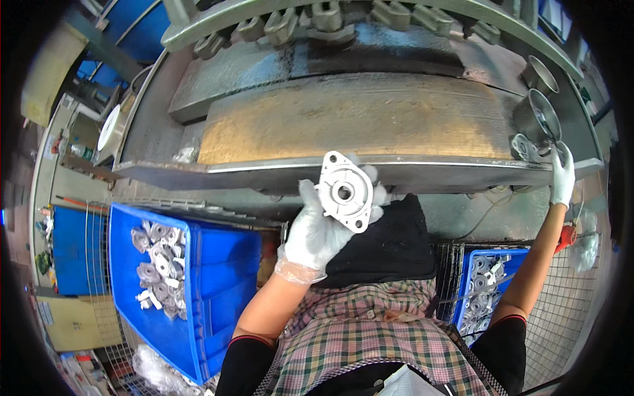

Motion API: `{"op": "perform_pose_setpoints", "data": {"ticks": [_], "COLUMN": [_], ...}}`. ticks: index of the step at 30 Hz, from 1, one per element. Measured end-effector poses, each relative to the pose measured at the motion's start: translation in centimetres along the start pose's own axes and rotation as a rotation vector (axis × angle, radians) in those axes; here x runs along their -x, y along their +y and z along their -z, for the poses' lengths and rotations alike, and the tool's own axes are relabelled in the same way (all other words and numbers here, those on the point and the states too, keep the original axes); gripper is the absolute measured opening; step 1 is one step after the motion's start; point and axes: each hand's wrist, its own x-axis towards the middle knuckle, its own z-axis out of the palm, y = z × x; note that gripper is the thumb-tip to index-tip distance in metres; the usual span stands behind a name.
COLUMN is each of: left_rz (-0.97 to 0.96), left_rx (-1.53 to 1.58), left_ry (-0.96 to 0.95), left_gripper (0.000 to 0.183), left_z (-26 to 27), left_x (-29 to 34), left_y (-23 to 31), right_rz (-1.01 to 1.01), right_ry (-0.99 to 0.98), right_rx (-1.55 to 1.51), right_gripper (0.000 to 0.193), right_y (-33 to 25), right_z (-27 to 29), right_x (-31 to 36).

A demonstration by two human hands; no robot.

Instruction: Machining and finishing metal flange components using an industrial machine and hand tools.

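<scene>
Gripping the metal part (pixel 356 199) by its rim, left hand (pixel 317 232) held it before the bench (pixel 422 175); right hand's (pixel 563 177) grip, at the bench's right end, couldn't be told. Part seemed stiff, fairly light, best held so.

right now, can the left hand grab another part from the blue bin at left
Probably not: the left hand is occupied by a pale flanged part, though the open-topped blue bin looks close.
</scene>
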Motion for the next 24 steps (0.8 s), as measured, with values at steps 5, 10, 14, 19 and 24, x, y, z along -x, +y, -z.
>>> {"op": "perform_pose_setpoints", "data": {"ticks": [5,10,14,19,24], "left_rz": [-0.146,-0.358,-0.245,-0.248,-0.226], "left_rx": [-0.131,-0.855,-1.049,-0.945,-0.978], "left_ry": [0.071,0.165,0.182,0.232,0.212], "left_gripper": [0.074,0.06,0.052,0.042,0.045], "left_z": [0.5,0.7,1.4,2.8,2.8], "left_x": [-2.2,-6.1,-9.0,-10.2,-10.1], "left_y": [3.9,8.1,10.1,10.6,10.8], "right_rz": [0.187,0.08,0.142,0.228,0.054], "right_ry": [0.081,0.109,0.005,0.037,0.113], "right_rx": [0.193,0.246,0.603,0.616,0.311], "right_gripper": [0.043,0.046,0.054,0.038,0.027], "right_y": [-3.4,-6.6,-8.7,-9.7,-8.0], "right_z": [0.0,-0.4,-0.7,-0.4,0.7], "right_x": [0.4,0.3,1.0,0.6,-2.3]}}
